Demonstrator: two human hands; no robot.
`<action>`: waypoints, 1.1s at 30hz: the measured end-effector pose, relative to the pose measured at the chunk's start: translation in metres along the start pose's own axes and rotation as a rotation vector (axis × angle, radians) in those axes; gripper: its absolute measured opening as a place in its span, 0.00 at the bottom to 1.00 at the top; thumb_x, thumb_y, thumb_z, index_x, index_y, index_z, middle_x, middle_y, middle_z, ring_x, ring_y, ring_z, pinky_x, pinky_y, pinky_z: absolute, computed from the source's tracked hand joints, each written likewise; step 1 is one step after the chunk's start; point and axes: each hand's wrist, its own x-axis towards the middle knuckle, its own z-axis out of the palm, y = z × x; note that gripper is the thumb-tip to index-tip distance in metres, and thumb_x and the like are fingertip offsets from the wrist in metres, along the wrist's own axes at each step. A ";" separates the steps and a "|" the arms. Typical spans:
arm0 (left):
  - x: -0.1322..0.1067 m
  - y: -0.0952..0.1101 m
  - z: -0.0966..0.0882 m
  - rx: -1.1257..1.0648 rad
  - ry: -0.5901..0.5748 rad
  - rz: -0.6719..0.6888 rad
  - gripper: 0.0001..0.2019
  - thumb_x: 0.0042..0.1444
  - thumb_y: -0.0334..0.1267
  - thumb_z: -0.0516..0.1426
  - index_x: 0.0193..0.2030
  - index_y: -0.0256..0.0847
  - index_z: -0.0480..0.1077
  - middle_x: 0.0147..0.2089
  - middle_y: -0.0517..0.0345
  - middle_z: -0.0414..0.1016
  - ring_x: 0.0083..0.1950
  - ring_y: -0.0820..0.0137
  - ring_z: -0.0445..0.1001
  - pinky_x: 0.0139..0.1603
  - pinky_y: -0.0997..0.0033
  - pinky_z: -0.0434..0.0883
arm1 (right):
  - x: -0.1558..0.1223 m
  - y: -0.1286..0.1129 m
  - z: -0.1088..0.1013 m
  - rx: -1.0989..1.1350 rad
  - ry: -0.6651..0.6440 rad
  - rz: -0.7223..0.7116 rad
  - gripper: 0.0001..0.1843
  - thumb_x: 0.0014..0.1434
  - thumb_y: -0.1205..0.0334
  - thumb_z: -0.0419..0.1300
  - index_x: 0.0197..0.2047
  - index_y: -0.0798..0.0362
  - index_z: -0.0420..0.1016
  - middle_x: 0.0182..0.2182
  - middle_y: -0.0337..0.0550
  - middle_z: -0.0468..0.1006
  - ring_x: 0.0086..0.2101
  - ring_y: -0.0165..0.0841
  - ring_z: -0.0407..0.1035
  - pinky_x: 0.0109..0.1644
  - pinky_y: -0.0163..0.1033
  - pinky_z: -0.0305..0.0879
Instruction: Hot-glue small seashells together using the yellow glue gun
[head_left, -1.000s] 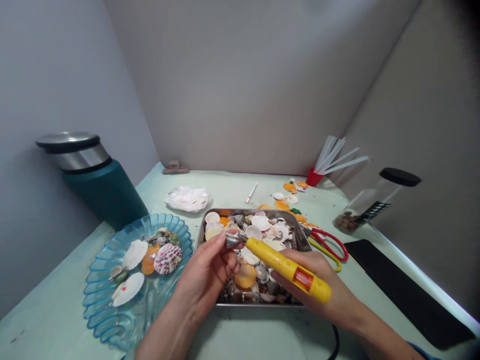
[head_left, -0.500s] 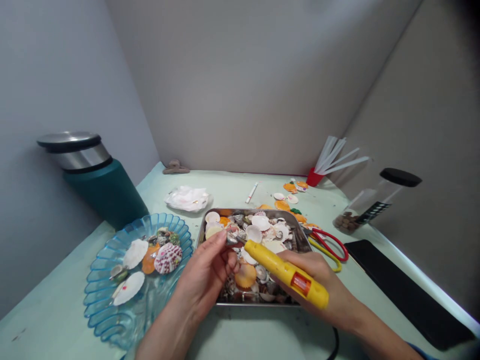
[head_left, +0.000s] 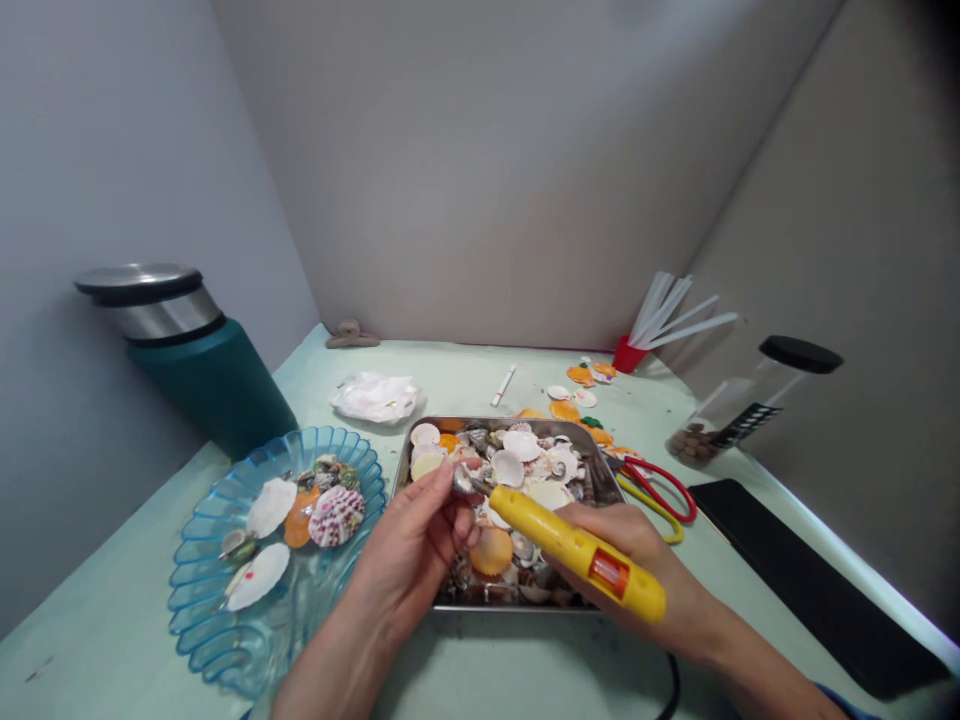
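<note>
Small shell [head_left: 463, 483] at new angle

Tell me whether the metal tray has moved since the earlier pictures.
No: the metal tray sits where it did, judged against the red cup beyond it.

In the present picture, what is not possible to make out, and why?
Head view:
Contact between yellow tool and small shell: too small.
Part of the right hand: behind the yellow tool.
Black cord: cut off by the bottom edge.
Floor of the metal tray: covered by shells.
</note>
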 end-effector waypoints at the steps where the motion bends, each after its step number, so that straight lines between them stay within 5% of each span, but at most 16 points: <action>1: 0.000 0.000 0.000 0.001 0.000 -0.001 0.09 0.56 0.38 0.57 0.37 0.34 0.76 0.26 0.60 0.69 0.20 0.82 0.60 0.23 0.78 0.65 | 0.000 -0.001 0.000 0.001 -0.002 -0.005 0.06 0.59 0.63 0.55 0.31 0.54 0.67 0.24 0.36 0.68 0.23 0.26 0.59 0.28 0.31 0.55; 12: 0.001 0.000 -0.001 0.005 0.009 -0.001 0.12 0.56 0.38 0.58 0.43 0.34 0.74 0.28 0.60 0.69 0.21 0.83 0.60 0.23 0.80 0.65 | 0.003 -0.002 0.002 -0.110 0.032 -0.140 0.12 0.59 0.54 0.55 0.33 0.55 0.69 0.22 0.38 0.68 0.22 0.28 0.59 0.27 0.32 0.54; 33: 0.004 0.000 -0.003 0.037 0.061 -0.002 0.08 0.51 0.38 0.62 0.29 0.34 0.74 0.20 0.61 0.66 0.22 0.79 0.64 0.25 0.79 0.69 | 0.002 -0.001 0.002 -0.238 0.072 -0.182 0.14 0.60 0.53 0.54 0.33 0.56 0.70 0.23 0.41 0.72 0.22 0.29 0.63 0.27 0.33 0.54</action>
